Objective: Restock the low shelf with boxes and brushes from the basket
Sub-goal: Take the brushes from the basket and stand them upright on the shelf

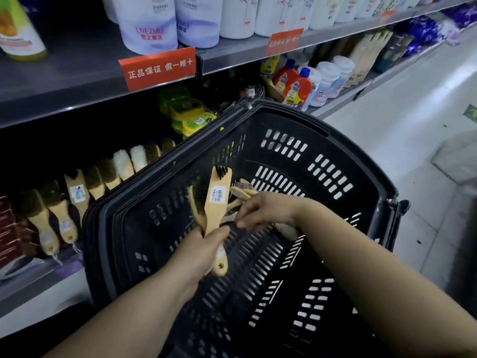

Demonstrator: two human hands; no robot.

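Observation:
A black plastic basket [289, 120] stands on the floor against the low shelf [38, 277]. My left hand [204, 251] grips two wooden-handled brushes [218, 195] with dark bristles, held upright above the basket. My right hand [260, 208] reaches down into the basket and its fingers pinch another wooden brush [244, 192] among several that lie on the basket floor. A row of similar brushes [74, 192] leans along the low shelf to the left, with dark red boxes [7, 228] at the far left.
Yellow-green tubs [191, 115] sit on the low shelf behind the basket. Red and white bottles [299, 86] stand further right. White jugs [149, 24] fill the upper shelf, which overhangs the low one. The pale aisle floor [413, 130] lies to the right.

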